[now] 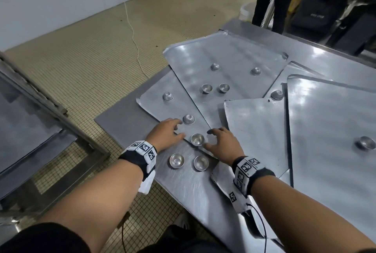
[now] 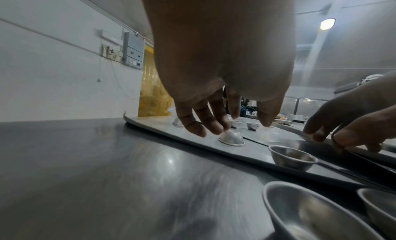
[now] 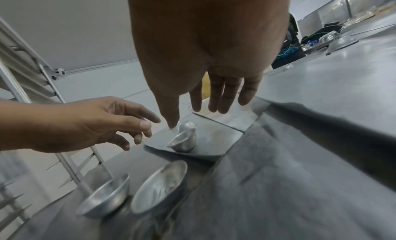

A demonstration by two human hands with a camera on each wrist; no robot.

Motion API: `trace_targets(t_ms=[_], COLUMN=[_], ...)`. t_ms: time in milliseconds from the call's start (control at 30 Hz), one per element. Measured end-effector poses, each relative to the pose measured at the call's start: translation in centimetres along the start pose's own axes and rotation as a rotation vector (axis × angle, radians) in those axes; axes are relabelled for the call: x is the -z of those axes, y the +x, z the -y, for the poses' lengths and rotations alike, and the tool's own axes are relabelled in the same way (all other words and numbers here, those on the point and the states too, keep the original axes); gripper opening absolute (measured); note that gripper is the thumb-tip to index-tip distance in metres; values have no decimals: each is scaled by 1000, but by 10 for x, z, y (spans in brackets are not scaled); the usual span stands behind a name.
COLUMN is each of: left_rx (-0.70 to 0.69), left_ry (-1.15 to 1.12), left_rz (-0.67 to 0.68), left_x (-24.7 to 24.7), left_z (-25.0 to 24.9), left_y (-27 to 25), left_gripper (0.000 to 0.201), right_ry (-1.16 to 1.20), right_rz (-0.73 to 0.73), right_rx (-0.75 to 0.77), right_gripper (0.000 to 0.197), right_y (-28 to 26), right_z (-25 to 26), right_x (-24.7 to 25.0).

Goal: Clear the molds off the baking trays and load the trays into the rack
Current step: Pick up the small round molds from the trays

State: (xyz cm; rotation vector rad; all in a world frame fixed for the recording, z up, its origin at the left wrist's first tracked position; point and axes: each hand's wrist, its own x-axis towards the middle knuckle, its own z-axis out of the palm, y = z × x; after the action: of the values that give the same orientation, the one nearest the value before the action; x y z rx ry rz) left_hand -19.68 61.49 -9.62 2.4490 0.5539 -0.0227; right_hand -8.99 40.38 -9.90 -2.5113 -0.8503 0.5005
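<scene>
L hand (image 1: pixel 165 133) & R hand (image 1: pixel 222 143), fingers loose, flank upright mold (image 1: pixel 197 139)

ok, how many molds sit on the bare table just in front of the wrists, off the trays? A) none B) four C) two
C: two open-side-up molds, left mold and right mold, sit on the bare table, off the trays.

Left hand (image 1: pixel 165 133): held over the near tray (image 1: pixel 175 108), fingers loosely spread, inverted mold (image 1: pixel 188 119) at its 1 o'clock.
Right hand (image 1: pixel 222 144): spread, upright mold (image 1: pixel 197 139) at its 9 o'clock.
Table (image 1: pixel 191 187): two upright molds (image 1: pixel 177 160) set at 6 o'clock of the hands.
</scene>
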Motion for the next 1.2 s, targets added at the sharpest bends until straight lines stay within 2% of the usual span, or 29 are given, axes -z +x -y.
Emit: trace_targets(t_ms=[233,500,767,967,1133,1200], left_rx=[-52,-85,-77,-68,-75,-84], left_ry=[101,104,115,101,78,74], left_rz=[63,119,165,157,130,113], left_x=[9,2,-10,-12,-12,-12], left_z=[1,0,3,5,8,9], left_y=[43,71,84,87,84,82], left_gripper=[53,54,56,45,40,37], right_ry=[66,41,-29,17,14,2], right_rz=[63,100,84,-13,5,7], right_rx=[-24,-15,12,-55,-63,-49], right_gripper=[60,58,50,53,65,60], right_y=[23,36,40,42,39,37], right_z=[13,18,19,10,9,8], right_x=[-8,-23,-29,-26,-24,-23])
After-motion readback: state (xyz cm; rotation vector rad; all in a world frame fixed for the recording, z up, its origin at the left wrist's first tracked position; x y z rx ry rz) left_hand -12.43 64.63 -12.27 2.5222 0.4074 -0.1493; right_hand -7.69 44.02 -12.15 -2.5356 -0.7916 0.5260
